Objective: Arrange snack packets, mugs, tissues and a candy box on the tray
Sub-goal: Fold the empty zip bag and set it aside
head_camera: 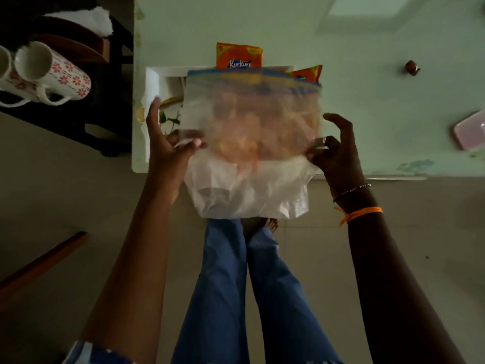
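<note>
A pale green table (367,61) is filling the upper right of the view, its paint chipping near the front edge. Soft daylight is falling in a bright patch (367,6) at its far edge. A dull beige tiled floor (52,193) is spreading below. A dark wooden stand (105,122) is sitting just beside the table's left edge. A brown wooden bar (44,261) is slanting across the floor at lower left.

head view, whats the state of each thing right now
zip bag: held up over the tray, blurred
left hand: pinching the bag's left edge
right hand: pinching its right edge
Kurkure packet: lying at the tray's far edge
mugs: on their sides, off the tray
tray: on table
</note>
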`<state>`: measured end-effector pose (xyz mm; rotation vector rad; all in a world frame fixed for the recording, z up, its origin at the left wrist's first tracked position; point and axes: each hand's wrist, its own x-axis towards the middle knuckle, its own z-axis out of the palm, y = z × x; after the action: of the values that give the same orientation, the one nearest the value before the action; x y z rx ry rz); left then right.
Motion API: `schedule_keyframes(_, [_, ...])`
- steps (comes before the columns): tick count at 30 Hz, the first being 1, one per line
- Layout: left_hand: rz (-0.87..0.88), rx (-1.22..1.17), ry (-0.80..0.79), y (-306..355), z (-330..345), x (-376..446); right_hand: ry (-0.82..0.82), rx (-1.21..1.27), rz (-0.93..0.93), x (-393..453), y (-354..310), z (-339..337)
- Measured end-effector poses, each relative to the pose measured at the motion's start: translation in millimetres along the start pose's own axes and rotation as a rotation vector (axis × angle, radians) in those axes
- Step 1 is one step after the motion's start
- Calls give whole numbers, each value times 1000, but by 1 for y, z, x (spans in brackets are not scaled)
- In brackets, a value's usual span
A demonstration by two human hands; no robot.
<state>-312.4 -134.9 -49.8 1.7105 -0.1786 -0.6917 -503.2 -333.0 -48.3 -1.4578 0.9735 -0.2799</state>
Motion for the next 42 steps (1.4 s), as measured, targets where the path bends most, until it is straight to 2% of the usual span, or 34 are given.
schedule_keyframes(2, [110,268,-147,7,-1,3,-31,-223,-79,-2,-3,-11])
schedule_keyframes(4, [139,518,-232,13,3,4,-40,-371,-94,-3,-4,-20])
schedule_keyframes(7, [204,731,-240,23,22,2,17,-560,-73,-6,-3,-29])
schedule_keyframes(9, [304,866,-167,30,34,2,106,-639,-37,-8,0,-35])
schedule_keyframes(11, [365,897,-103,38,46,2,159,-721,-2,-13,3,-44])
schedule_keyframes(13, [406,934,-103,46,59,2,130,-856,-8,-21,3,-49])
schedule_keyframes(16, [461,970,-220,55,83,-1,-44,-896,-78,-30,-5,-51])
schedule_keyframes(18, [490,905,-293,59,99,-1,-142,-832,-96,-31,-8,-44])
schedule_keyframes(19, [479,835,-305,60,107,-3,-139,-825,-92,-31,-7,-42])
schedule_keyframes(22, [237,623,-239,54,132,-13,-18,-752,-6,-29,4,-51])
schedule_keyframes(24, [-18,442,-242,49,146,-25,38,-441,82,-31,7,-65])
schedule_keyframes(27, [-397,158,-430,33,167,-44,96,167,149,-44,10,-90])
schedule_keyframes(30, [-698,-1,-541,30,190,-60,102,492,194,-61,12,-111])
schedule_keyframes(32, [-794,-81,-590,31,208,-67,80,594,229,-67,14,-125])
schedule_keyframes(35, [-772,-35,-628,26,233,-63,148,721,269,-65,21,-149])
schedule_keyframes(38, [-802,-42,-706,25,257,-56,176,678,267,-54,34,-175])
schedule_keyframes(42, [-831,-95,-699,20,282,-49,160,634,309,-41,43,-193])
